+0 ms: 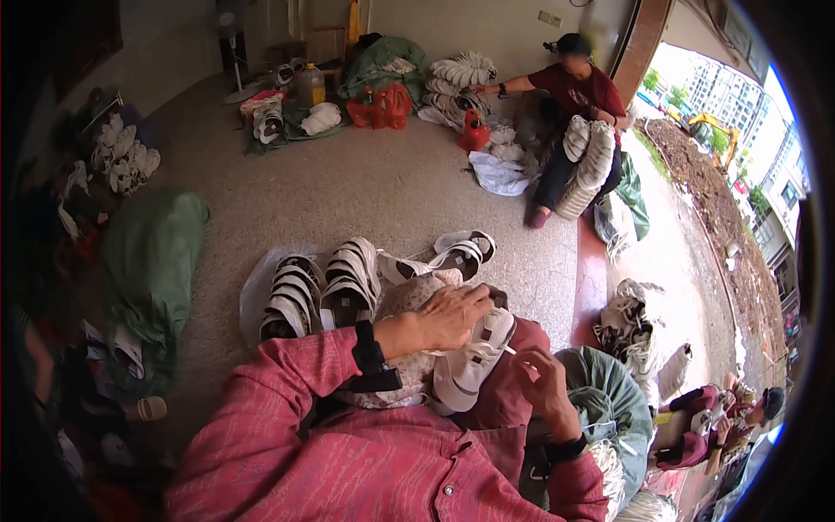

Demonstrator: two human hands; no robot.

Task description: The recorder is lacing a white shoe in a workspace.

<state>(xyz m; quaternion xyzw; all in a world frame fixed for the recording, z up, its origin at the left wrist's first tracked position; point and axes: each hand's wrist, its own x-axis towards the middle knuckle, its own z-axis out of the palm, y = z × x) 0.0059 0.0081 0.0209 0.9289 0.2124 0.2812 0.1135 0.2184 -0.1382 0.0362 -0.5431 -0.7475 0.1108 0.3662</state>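
White low-cut lace-up shoe (470,370) on the lap, toe bodyward. Left hand (448,318) bent over its ankle end; right hand (543,383) half-curled beside it. Cannot tell either grip.

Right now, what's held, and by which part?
Left hand is on the white shoe near its opening; right hand at a white strip; grips unclear.

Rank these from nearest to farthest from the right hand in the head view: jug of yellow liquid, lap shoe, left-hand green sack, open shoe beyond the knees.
From the right hand:
1. Lap shoe, just left.
2. Open shoe, ahead.
3. Green sack, far left.
4. Jug, far back, left.
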